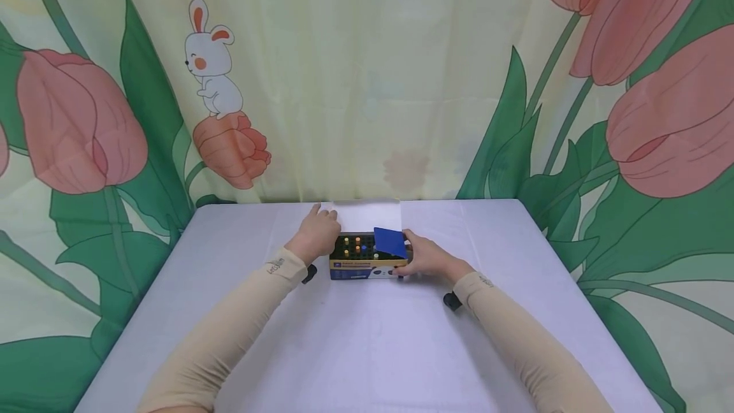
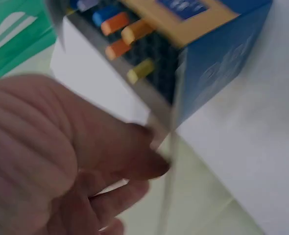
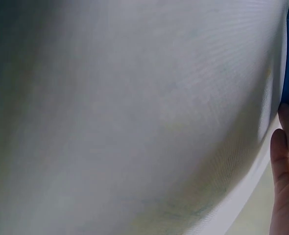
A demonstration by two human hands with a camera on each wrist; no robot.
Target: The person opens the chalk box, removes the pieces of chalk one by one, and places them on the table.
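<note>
A blue and yellow box (image 1: 367,269) with a panda picture stands open on the table, colored sticks (image 1: 358,249) upright in its dark holder. My left hand (image 1: 318,232) is at its back left corner; in the left wrist view, the thumb and a finger of this hand (image 2: 85,152) pinch a thin edge beside the box's corner (image 2: 213,68). Around the right end of the box curls my right hand (image 1: 427,256), thumb near the front. A blue panel (image 1: 390,242) tilts over the right part of the holder. The right wrist view shows only part of that hand (image 3: 287,171) against a blue edge.
A white panel (image 1: 367,214) extends behind the box. The table (image 1: 367,349) has a white cloth, with a curtain (image 1: 367,81) of tulips and a rabbit at its far edge. Pale fabric (image 3: 134,117) fills most of the right wrist view.
</note>
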